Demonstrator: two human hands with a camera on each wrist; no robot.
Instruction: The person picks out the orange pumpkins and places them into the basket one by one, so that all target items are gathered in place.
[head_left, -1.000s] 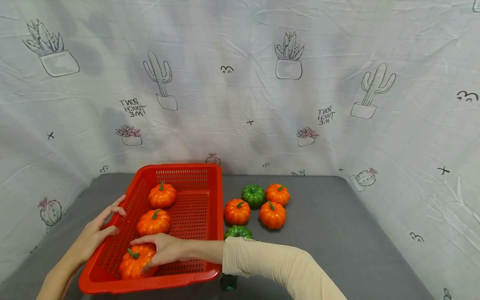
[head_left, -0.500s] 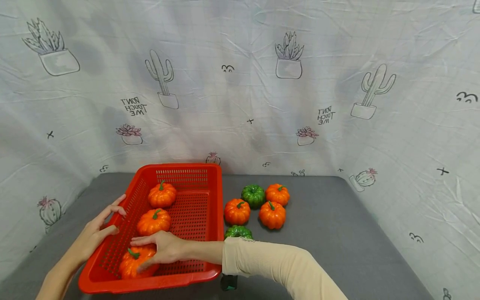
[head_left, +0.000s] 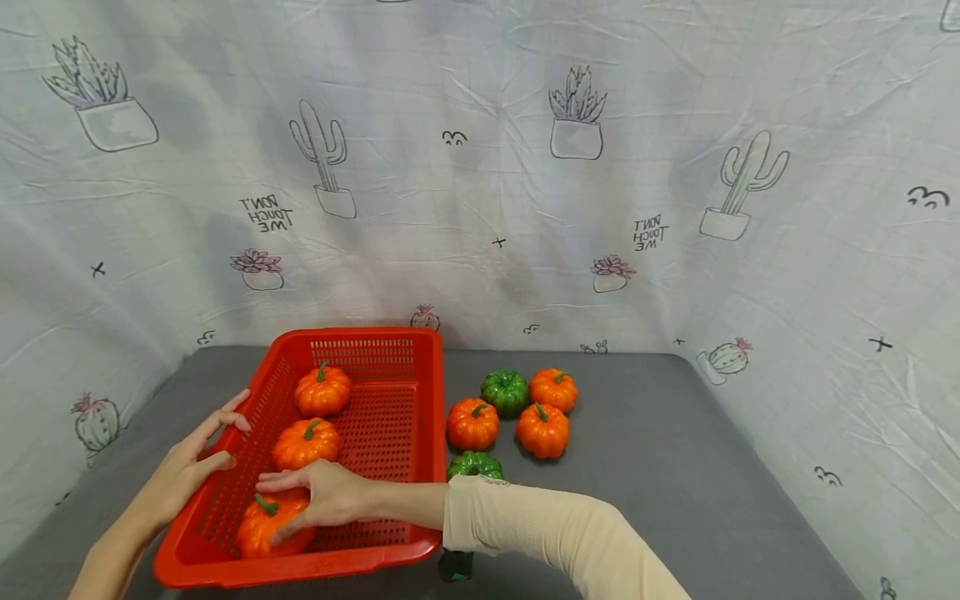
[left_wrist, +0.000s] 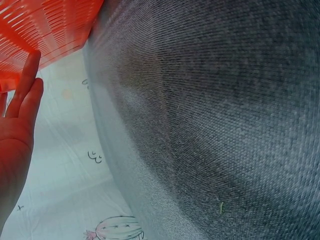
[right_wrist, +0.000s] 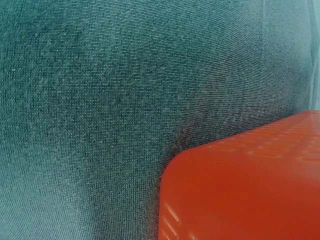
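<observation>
My left hand (head_left: 183,471) grips the left rim of a red plastic basket (head_left: 431,417), its thumb and some fingertips over the edge. In the left wrist view, fingers (left_wrist: 29,90) lie along the basket's outer wall. Inside the basket, my right hand (head_left: 330,496) holds the nearest orange pumpkin (head_left: 258,529), thumb on the near side and fingers on the far side. That pumpkin sits in the front left of the basket with its green stem up. Behind it, in a row along the left side, are a second orange pumpkin (head_left: 303,446) and a third orange pumpkin (head_left: 322,393).
Right of the basket on the grey cloth (head_left: 660,450) stand several pumpkins: a far green pumpkin (head_left: 505,393), orange ones (head_left: 543,432), and a near green pumpkin (head_left: 474,464) partly behind the right sleeve. A dark object (head_left: 455,567) shows below the sleeve. Patterned white fabric (head_left: 480,183) hangs behind.
Both hands, the basket and the pumpkins keep practically the same places. Only a slight shift of the head view shows.
</observation>
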